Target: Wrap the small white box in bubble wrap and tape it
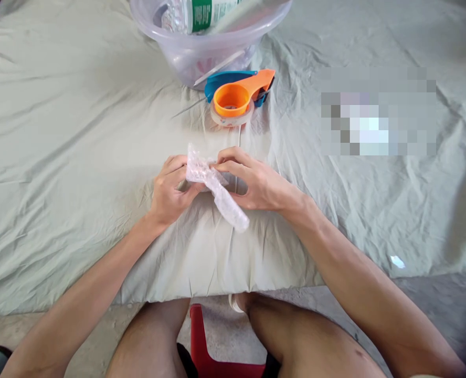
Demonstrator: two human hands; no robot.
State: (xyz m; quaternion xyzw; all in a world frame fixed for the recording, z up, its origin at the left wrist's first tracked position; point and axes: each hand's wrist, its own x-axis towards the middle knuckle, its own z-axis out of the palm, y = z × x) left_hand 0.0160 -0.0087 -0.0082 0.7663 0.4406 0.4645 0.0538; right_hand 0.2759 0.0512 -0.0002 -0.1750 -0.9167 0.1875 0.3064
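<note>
A crumpled piece of clear bubble wrap (pixel 230 206) is between my hands, just above the cloth-covered table. My left hand (pixel 173 190) grips its left side, thumb below and fingers behind. On the other side, my right hand (pixel 258 181) pinches the upper folds with its fingertips, while its thumb sits lower down behind the wrap. A narrow folded tail of the wrap hangs toward me, down and to the right. Whether anything is inside the wrap, I cannot tell.
Beyond my hands lies an orange and blue tape dispenser (pixel 252 86) with a tape roll (pixel 233 119). Behind it stands a translucent plastic basin (pixel 213 47) holding a green-labelled bottle (pixel 201 14). A small shiny scrap (pixel 397 261) lies near the table's front edge at right.
</note>
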